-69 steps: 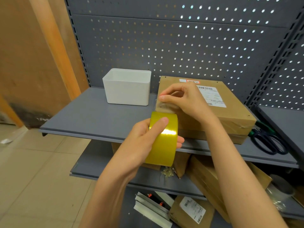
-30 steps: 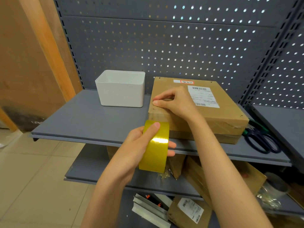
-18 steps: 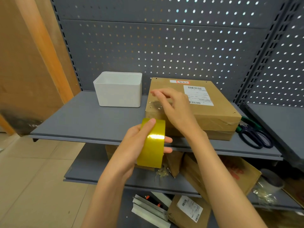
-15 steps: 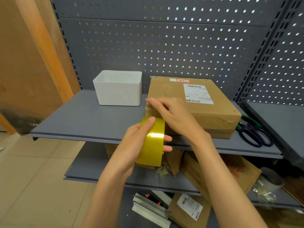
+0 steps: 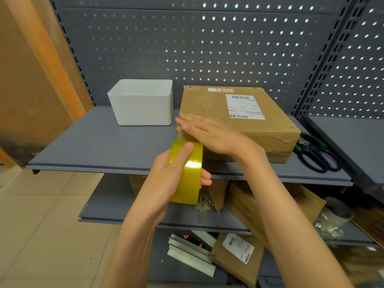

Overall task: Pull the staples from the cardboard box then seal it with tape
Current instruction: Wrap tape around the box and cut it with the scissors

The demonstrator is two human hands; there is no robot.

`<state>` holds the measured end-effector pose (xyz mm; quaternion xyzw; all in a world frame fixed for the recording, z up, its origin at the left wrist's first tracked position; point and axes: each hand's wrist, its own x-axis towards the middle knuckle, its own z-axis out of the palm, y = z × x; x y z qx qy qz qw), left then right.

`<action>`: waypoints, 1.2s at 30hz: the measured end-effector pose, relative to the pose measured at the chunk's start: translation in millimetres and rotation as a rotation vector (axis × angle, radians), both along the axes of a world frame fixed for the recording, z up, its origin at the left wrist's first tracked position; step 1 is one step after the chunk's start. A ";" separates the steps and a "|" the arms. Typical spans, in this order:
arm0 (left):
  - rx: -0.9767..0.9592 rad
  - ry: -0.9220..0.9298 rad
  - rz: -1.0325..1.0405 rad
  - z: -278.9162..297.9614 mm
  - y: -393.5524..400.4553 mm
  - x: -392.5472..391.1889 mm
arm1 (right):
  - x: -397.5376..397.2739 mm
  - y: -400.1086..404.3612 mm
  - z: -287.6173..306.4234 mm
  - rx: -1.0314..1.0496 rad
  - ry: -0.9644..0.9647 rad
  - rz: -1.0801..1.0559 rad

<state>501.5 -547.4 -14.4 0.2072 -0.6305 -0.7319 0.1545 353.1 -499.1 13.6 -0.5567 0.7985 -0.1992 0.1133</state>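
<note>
A flat brown cardboard box [image 5: 209, 104] with a white shipping label lies on the grey shelf [image 5: 99, 142]. My right hand [image 5: 209, 133] lies flat with straight fingers on the box's near-left top edge, pressing there. My left hand [image 5: 168, 177] grips a yellow roll of tape [image 5: 190, 177] just in front of the box's left front corner, thumb on the roll's outer face. The box's front left corner is hidden behind the roll and my right hand.
A white plastic bin [image 5: 143, 101] stands left of the box. Dark-handled scissors [image 5: 318, 156] and a green-handled tool [image 5: 307, 140] lie right of it. Lower shelves hold more cardboard boxes [image 5: 236, 250] and metal rails [image 5: 189, 252]. A perforated back panel [image 5: 187, 44] closes the rear.
My right hand went from pinching the tape end at the box's left top edge to lying flat and sliding along that edge. The roll in my left hand stayed near the front corner.
</note>
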 end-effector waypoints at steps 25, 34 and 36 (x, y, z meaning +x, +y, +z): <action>0.018 -0.062 0.025 -14.1 11.8 15.9 | 9.5 -12.3 -14.9 0.017 0.299 -0.136; 0.036 -0.091 0.037 -19.0 15.1 19.4 | 9.4 -12.2 -13.4 0.041 0.305 -0.136; 0.046 -0.097 0.059 -18.9 15.2 19.3 | 9.5 -12.3 -13.9 0.034 0.311 -0.140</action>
